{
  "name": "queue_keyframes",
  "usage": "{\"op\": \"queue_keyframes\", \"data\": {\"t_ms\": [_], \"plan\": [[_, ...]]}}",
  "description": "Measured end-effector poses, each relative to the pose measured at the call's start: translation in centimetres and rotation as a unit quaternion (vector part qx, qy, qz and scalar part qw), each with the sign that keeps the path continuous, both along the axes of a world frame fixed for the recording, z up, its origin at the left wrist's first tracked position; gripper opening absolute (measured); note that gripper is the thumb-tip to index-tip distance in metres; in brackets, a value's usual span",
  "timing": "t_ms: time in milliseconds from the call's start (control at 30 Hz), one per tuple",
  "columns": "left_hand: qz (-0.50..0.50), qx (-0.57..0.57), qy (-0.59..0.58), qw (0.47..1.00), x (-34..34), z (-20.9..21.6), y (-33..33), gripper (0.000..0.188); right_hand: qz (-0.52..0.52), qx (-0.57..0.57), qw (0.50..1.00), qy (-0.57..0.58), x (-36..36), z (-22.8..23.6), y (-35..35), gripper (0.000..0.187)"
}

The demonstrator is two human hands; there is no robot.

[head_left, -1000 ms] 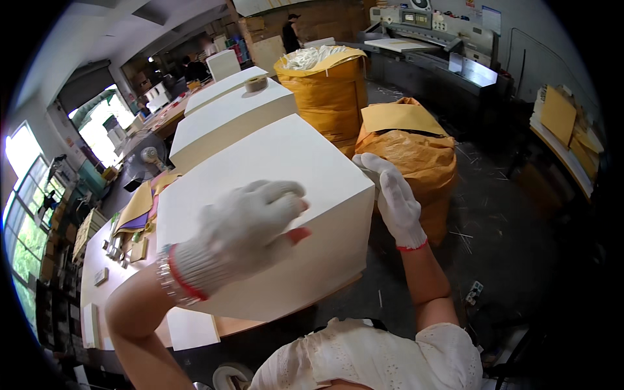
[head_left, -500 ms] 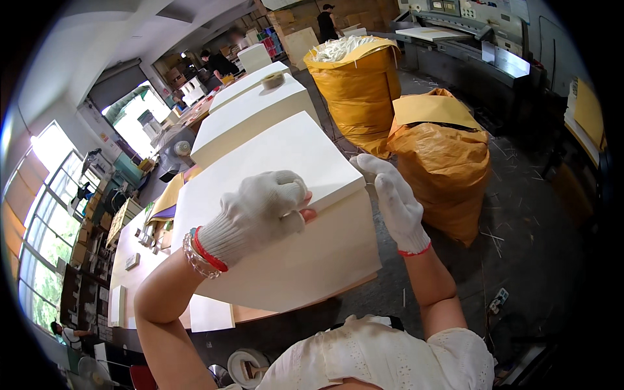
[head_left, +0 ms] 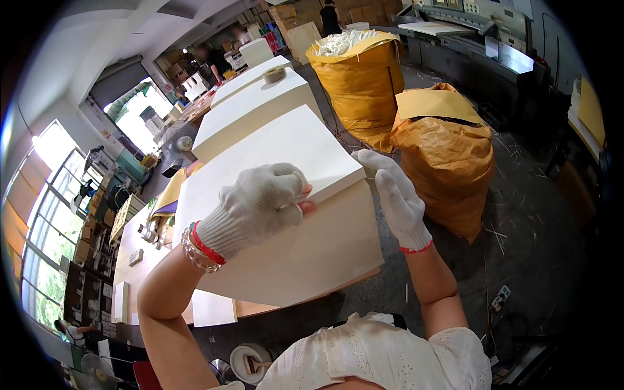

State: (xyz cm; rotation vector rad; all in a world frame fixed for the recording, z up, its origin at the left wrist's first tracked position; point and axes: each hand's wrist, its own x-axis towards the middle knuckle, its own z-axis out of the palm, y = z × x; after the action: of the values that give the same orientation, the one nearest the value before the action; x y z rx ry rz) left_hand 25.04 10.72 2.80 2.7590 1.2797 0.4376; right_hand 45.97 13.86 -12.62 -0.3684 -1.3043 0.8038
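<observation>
A tall stack of large white paper sheets (head_left: 305, 253) stands on the table in front of me. My left hand (head_left: 255, 200), in a white knit glove with bare thumb and fingertip showing, is closed at the near edge of the stack's top layer. Its fingers curl round that edge, gripping the upper sheets. Against the stack's right side, near the top corner, rests my right hand (head_left: 396, 203), also gloved. Its fingers are stretched out and hold nothing. A seam below the top layer separates it from the sheets underneath.
More white paper stacks (head_left: 253, 117) line up beyond, one carrying a tape roll (head_left: 274, 75). Two orange sacks (head_left: 445, 172) stand on the floor at the right, the farther filled with paper strips. A white bucket (head_left: 250, 363) with a brush sits below the wooden table's edge (head_left: 260, 309).
Both hands keep nearly the same places on the stack. The whole view has shifted slightly. A person at the far table has changed posture.
</observation>
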Motion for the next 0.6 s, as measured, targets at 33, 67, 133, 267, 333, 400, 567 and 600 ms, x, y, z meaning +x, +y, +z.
{"op": "queue_keyframes", "data": {"t_ms": [33, 67, 133, 267, 333, 400, 567, 600], "plan": [[-0.004, -0.004, -0.008, 1.0, -0.18, -0.15, 0.15, 0.013, 0.006, -0.003, 1.0, 0.005, -0.04, 0.02, -0.05, 0.036], [-0.009, -0.008, -0.016, 1.0, -0.3, -0.21, 0.22, 0.013, 0.013, -0.006, 1.0, 0.01, -0.09, 0.05, -0.1, 0.036], [-0.015, -0.013, -0.011, 1.0, -0.35, -0.07, 0.26, 0.011, 0.024, -0.01, 1.0, 0.017, -0.16, 0.13, -0.18, 0.037], [0.007, -0.029, -0.02, 0.999, -0.24, -0.13, 0.18, 0.008, 0.027, -0.007, 1.0, 0.013, -0.11, 0.4, -0.4, 0.037], [-0.001, -0.032, -0.025, 0.999, -0.32, -0.12, 0.28, 0.008, 0.016, -0.005, 1.0, 0.002, -0.07, 0.5, -0.42, 0.037], [-0.003, -0.034, -0.025, 0.999, -0.36, -0.08, 0.25, 0.008, 0.003, -0.004, 1.0, -0.011, -0.04, 0.58, -0.41, 0.037], [-0.008, -0.006, -0.023, 1.0, -0.3, -0.57, 0.29, 0.017, 0.003, 0.001, 1.0, -0.003, 0.02, 0.53, -0.42, 0.038], [-0.014, 0.011, -0.015, 1.0, -0.3, -0.75, 0.3, 0.019, -0.003, 0.008, 1.0, -0.004, 0.01, 0.54, -0.45, 0.038]]}}
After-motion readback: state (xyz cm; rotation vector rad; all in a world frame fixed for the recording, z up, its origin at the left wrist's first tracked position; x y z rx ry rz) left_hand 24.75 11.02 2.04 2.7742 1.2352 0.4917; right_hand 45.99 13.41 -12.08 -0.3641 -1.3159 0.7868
